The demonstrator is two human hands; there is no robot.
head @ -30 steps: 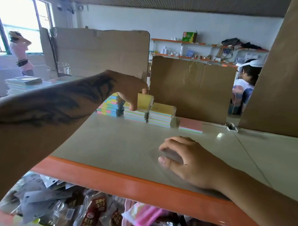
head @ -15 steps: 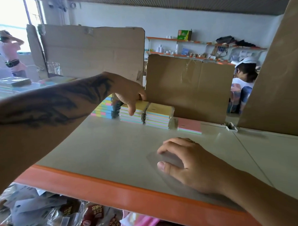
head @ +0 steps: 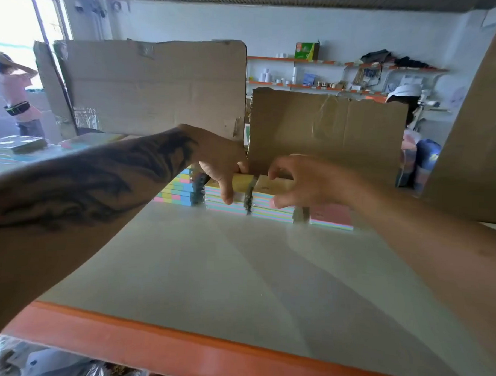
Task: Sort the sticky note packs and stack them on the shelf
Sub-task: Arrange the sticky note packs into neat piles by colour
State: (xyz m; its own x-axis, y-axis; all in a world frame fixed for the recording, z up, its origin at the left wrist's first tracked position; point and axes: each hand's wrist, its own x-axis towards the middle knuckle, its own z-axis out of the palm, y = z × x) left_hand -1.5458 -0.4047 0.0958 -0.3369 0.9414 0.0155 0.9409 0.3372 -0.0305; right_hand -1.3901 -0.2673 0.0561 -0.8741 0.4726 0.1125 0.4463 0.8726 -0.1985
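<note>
Over at the back of the shelf (head: 237, 272), both hands work the sticky note stacks: the left hand (head: 222, 169) grips the yellow-topped stack (head: 241, 184), the right hand (head: 304, 181) pinches its neighbouring stack (head: 271, 208), just left of a pink pack (head: 330, 217).

One head-worn view (wide-angle) looks forward and slightly down, close over the shelf (head: 237, 272) toward its back.
</note>
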